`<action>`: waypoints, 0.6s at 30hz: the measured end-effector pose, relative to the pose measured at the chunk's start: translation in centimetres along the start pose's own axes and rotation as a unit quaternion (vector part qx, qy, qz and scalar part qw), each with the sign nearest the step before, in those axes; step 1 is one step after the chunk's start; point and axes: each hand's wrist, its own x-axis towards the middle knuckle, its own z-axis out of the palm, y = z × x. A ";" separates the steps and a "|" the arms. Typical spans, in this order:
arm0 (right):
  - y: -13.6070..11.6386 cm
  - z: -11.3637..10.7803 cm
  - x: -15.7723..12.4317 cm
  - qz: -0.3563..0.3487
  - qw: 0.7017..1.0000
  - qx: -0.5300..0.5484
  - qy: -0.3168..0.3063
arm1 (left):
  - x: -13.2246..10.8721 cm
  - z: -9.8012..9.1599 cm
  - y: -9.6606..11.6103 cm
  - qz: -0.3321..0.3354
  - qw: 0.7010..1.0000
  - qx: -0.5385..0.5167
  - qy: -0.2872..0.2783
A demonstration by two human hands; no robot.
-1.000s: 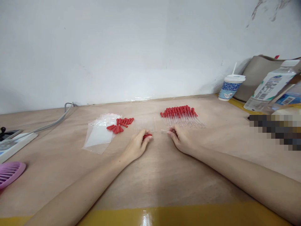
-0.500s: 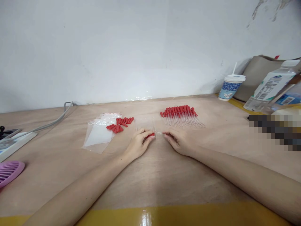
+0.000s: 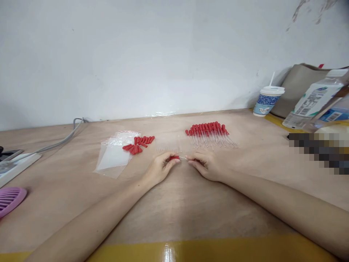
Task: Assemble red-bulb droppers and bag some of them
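My left hand [image 3: 159, 167] pinches a red rubber bulb [image 3: 174, 157] just above the table. My right hand [image 3: 205, 164] pinches a thin clear glass tube [image 3: 184, 158] whose end meets the bulb. Just beyond my hands lies a row of bare clear tubes [image 3: 168, 145]. A loose pile of red bulbs [image 3: 138, 143] sits to the left of them, partly on clear plastic bags [image 3: 114, 154]. To the right, a row of assembled droppers with red bulbs [image 3: 209, 134] lies side by side.
A grey cable [image 3: 61, 140] and a white power strip [image 3: 16, 165] lie at the far left, a pink fan [image 3: 9, 200] below them. A paper cup with a straw [image 3: 266, 101], a grey bag [image 3: 300, 85] and a plastic bottle [image 3: 313, 100] stand at the right. A yellow strip edges the table [image 3: 191, 251].
My hands have come together: the right hand brought the clear tube leftward to the red bulb held in my left hand, and both now meet at the centre.
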 end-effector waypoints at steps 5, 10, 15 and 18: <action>0.5 -0.2 0.2 0.010 0.999 0.035 -0.036 | -0.1 -0.2 0.3 0.026 0.999 -0.008 -0.018; 1.1 -0.6 0.3 -0.018 0.996 -0.004 -0.082 | -0.3 -0.4 0.7 0.032 0.997 0.008 -0.071; 1.0 -0.3 -0.2 -0.077 0.985 -0.149 -0.049 | -0.2 -0.2 0.8 0.057 0.995 0.053 -0.062; 0.9 0.1 -0.4 -0.077 0.984 -0.158 -0.019 | -0.1 -0.1 0.8 0.062 0.995 0.069 -0.047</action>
